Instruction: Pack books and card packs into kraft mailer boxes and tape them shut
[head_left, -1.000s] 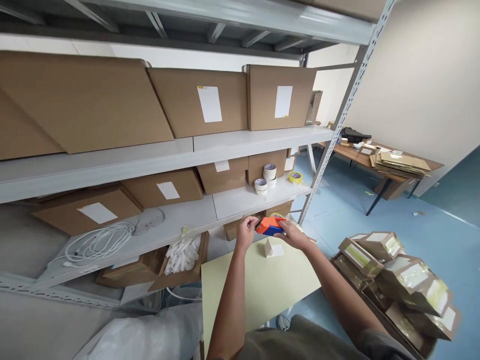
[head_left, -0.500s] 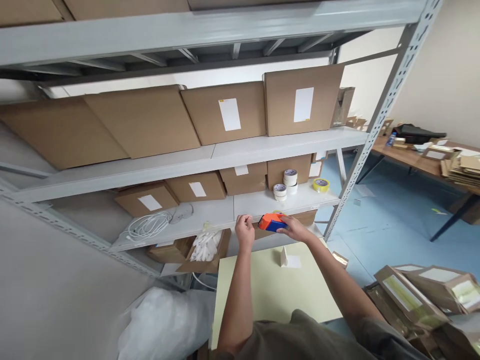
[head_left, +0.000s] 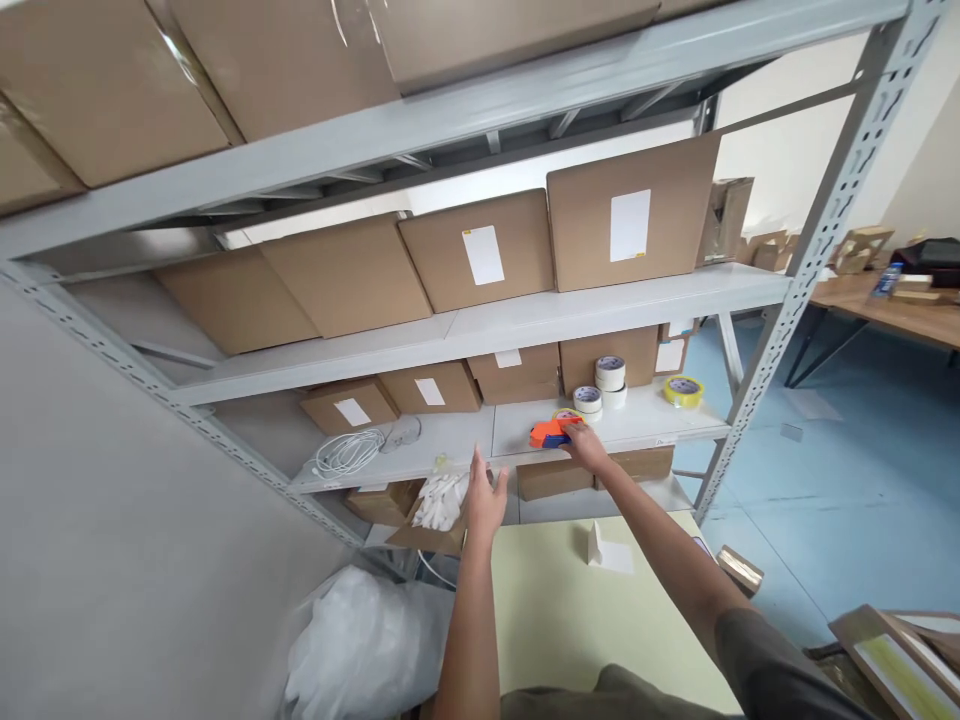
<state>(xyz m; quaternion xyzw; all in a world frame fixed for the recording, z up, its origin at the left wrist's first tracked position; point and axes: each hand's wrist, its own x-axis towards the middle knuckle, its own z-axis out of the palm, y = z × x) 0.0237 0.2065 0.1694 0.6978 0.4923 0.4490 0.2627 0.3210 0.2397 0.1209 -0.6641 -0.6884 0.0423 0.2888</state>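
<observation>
My right hand (head_left: 586, 447) is closed around an orange and blue handheld tool (head_left: 547, 434), whose exact kind I cannot make out. It holds the tool at the front of the middle shelf (head_left: 517, 425); whether the tool touches the shelf is unclear. Just behind it lies a yellow-edged tape roll (head_left: 568, 413), partly covered. White tape rolls (head_left: 588, 403) are stacked a little to the right. My left hand (head_left: 487, 495) is open and empty, fingers apart, below the shelf edge and in front of the white gloves (head_left: 441, 502) in an open carton.
A pale green tabletop (head_left: 540, 610) lies under my arms, with a folded white card (head_left: 609, 552) on it. Coiled white cable (head_left: 349, 455) and a yellow tape roll (head_left: 683, 391) are on the shelf. Cardboard boxes (head_left: 634, 215) line the rack. A white plastic bag (head_left: 367, 640) sits at lower left.
My right hand has carried the orange and blue tool forward to the shelf. The left hand has moved away from the tool and its fingers have opened. The view has shifted left.
</observation>
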